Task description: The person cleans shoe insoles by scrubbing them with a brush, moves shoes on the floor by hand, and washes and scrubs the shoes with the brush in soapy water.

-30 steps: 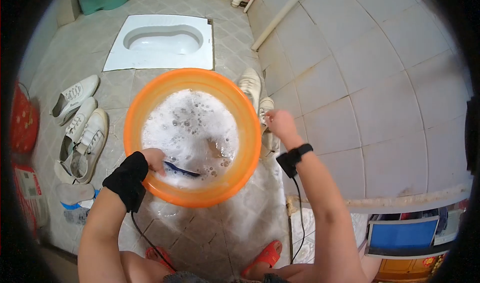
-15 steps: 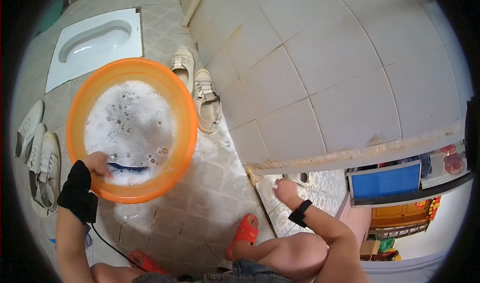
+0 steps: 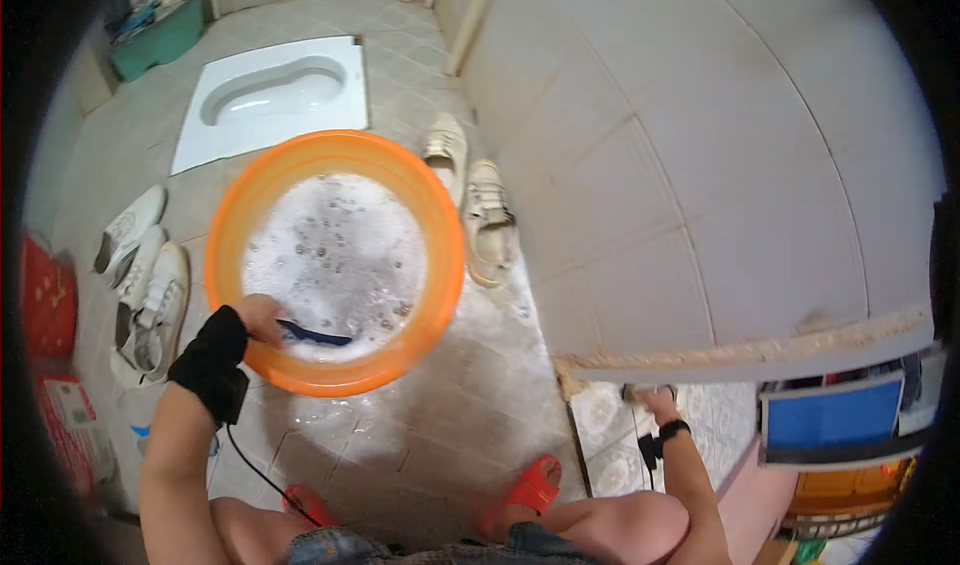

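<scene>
No word, brand or number can be read in full. Low at the left edge of the frame, a red-and-white package (image 3: 68, 415) bears red printing on its pale panel, but the characters are too small and blurred to make out. Just above it, also at the left edge, a red container (image 3: 48, 295) shows some small lighter marks, which may be lettering or only a pattern; the view there is too soft to tell.

A home's bathroom — white squat toilet (image 3: 270, 103) set into tiled floor (image 3: 430, 405), tiled wall (image 3: 640, 175) alongside.
</scene>
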`<action>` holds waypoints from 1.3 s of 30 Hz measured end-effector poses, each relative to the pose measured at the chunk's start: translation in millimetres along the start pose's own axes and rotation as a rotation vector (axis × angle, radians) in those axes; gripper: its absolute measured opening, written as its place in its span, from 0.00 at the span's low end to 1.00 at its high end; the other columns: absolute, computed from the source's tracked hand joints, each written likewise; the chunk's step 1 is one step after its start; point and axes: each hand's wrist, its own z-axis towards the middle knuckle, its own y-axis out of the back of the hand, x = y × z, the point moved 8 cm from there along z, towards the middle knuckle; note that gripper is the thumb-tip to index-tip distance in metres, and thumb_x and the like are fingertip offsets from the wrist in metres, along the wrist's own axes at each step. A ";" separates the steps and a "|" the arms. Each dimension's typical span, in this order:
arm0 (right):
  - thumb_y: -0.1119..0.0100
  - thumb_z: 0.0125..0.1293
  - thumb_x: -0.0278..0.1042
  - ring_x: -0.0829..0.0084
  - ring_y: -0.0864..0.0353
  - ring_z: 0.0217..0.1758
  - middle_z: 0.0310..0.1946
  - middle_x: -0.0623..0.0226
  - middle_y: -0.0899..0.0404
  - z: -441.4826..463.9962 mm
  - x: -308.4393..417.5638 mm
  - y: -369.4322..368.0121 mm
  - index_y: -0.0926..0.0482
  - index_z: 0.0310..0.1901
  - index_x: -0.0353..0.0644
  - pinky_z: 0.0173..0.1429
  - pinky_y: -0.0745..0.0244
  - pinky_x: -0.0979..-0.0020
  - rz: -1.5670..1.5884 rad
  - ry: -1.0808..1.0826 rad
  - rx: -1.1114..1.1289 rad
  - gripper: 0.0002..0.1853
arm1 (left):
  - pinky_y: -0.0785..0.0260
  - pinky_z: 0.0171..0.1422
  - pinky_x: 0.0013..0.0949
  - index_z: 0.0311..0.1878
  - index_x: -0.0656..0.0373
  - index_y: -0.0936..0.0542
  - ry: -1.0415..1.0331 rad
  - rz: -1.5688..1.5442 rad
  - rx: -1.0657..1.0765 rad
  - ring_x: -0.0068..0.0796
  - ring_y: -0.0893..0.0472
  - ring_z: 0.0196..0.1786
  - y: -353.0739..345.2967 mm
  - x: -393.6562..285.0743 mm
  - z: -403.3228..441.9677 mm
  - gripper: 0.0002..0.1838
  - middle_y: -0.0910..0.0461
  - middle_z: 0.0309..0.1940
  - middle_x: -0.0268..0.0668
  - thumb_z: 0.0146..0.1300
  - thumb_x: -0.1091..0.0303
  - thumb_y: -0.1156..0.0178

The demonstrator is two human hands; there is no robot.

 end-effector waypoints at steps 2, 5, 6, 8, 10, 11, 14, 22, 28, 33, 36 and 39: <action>0.32 0.47 0.40 0.67 0.20 0.39 0.38 0.60 0.19 10.1 -42.8 -24.8 0.26 0.46 0.38 0.43 0.27 0.63 -0.242 -0.277 0.108 0.25 | 0.29 0.34 0.36 0.34 0.57 0.19 0.069 0.020 0.033 0.37 0.21 0.27 -5.9 9.6 3.5 0.21 0.20 0.23 0.41 0.35 0.58 0.29; 0.35 0.51 0.40 0.67 0.20 0.36 0.36 0.59 0.20 -11.0 -49.5 -59.4 0.25 0.45 0.35 0.37 0.24 0.65 -0.185 -0.292 0.253 0.22 | 0.29 0.35 0.35 0.34 0.61 0.19 0.132 0.079 0.048 0.38 0.19 0.29 -0.4 4.3 1.1 0.23 0.20 0.24 0.43 0.34 0.56 0.28; 0.36 0.52 0.40 0.67 0.20 0.35 0.36 0.58 0.20 -24.5 -35.7 -68.2 0.24 0.44 0.34 0.34 0.23 0.66 -0.129 -0.257 0.305 0.21 | 0.28 0.35 0.35 0.33 0.63 0.19 0.176 0.097 0.091 0.37 0.19 0.29 -4.2 9.1 3.2 0.24 0.20 0.24 0.43 0.34 0.56 0.28; 0.38 0.55 0.41 0.67 0.20 0.34 0.34 0.58 0.21 -57.1 15.5 -83.2 0.24 0.44 0.33 0.30 0.22 0.68 -0.115 -0.140 0.420 0.20 | 0.27 0.35 0.34 0.36 0.63 0.19 0.100 0.079 0.070 0.35 0.19 0.29 -12.3 25.7 12.9 0.26 0.19 0.25 0.42 0.34 0.56 0.27; 0.45 0.60 0.40 0.69 0.21 0.35 0.35 0.55 0.22 -105.3 92.0 -81.6 0.24 0.40 0.26 0.29 0.20 0.69 -0.273 0.043 0.528 0.20 | 0.27 0.35 0.32 0.40 0.59 0.19 0.077 -0.001 0.041 0.31 0.19 0.28 -4.2 16.9 15.4 0.27 0.18 0.26 0.40 0.34 0.57 0.27; 0.44 0.59 0.39 0.68 0.21 0.35 0.36 0.55 0.23 -120.8 109.2 -79.3 0.24 0.41 0.27 0.28 0.20 0.68 -0.187 0.008 0.560 0.19 | 0.27 0.33 0.32 0.40 0.58 0.19 0.058 -0.008 0.061 0.29 0.20 0.27 -0.9 7.8 14.2 0.26 0.19 0.25 0.38 0.33 0.60 0.27; 0.42 0.59 0.47 0.75 0.33 0.19 0.20 0.69 0.28 -159.2 172.4 -71.2 0.23 0.32 0.30 0.20 0.34 0.72 0.000 0.084 0.510 0.21 | 0.29 0.35 0.32 0.35 0.59 0.18 0.127 -0.146 0.139 0.32 0.21 0.26 -12.0 28.7 24.1 0.23 0.19 0.24 0.39 0.30 0.62 0.27; 0.46 0.62 0.39 0.66 0.22 0.40 0.39 0.56 0.22 -301.7 385.4 -39.0 0.22 0.41 0.33 0.48 0.29 0.66 -0.237 0.844 0.653 0.16 | 0.30 0.33 0.39 0.23 0.63 0.19 0.062 0.105 -0.011 0.39 0.20 0.26 -1.9 14.1 16.3 0.22 0.20 0.21 0.43 0.30 0.52 0.29; 0.47 0.60 0.35 0.49 0.26 0.44 0.45 0.47 0.25 -294.5 478.5 -155.2 0.24 0.32 0.30 0.49 0.29 0.59 -0.446 1.445 0.361 0.13 | 0.29 0.31 0.37 0.27 0.62 0.18 0.124 -0.202 0.109 0.36 0.21 0.24 -8.9 18.6 16.4 0.20 0.20 0.21 0.41 0.32 0.58 0.28; 0.46 0.57 0.34 0.51 0.25 0.41 0.40 0.50 0.24 -232.5 474.2 -301.1 0.23 0.29 0.33 0.48 0.28 0.59 -0.577 1.516 0.257 0.10 | 0.29 0.35 0.38 0.27 0.65 0.18 0.081 0.039 0.001 0.39 0.19 0.28 3.9 4.0 10.1 0.21 0.19 0.23 0.44 0.32 0.58 0.28; 0.41 0.53 0.37 0.53 0.27 0.44 0.39 0.54 0.25 -236.6 465.0 -330.2 0.23 0.33 0.36 0.48 0.28 0.60 -0.761 1.378 0.279 0.12 | 0.29 0.36 0.38 0.27 0.65 0.18 0.125 -0.031 0.030 0.40 0.19 0.29 3.8 6.5 6.5 0.21 0.19 0.24 0.44 0.32 0.58 0.28; 0.36 0.49 0.41 0.51 0.32 0.52 0.46 0.55 0.29 -256.2 489.4 -323.2 0.24 0.41 0.41 0.49 0.28 0.59 -0.681 1.379 0.131 0.19 | 0.28 0.39 0.37 0.27 0.63 0.17 0.173 -0.046 0.058 0.38 0.18 0.32 5.1 2.8 4.1 0.19 0.18 0.27 0.43 0.32 0.60 0.27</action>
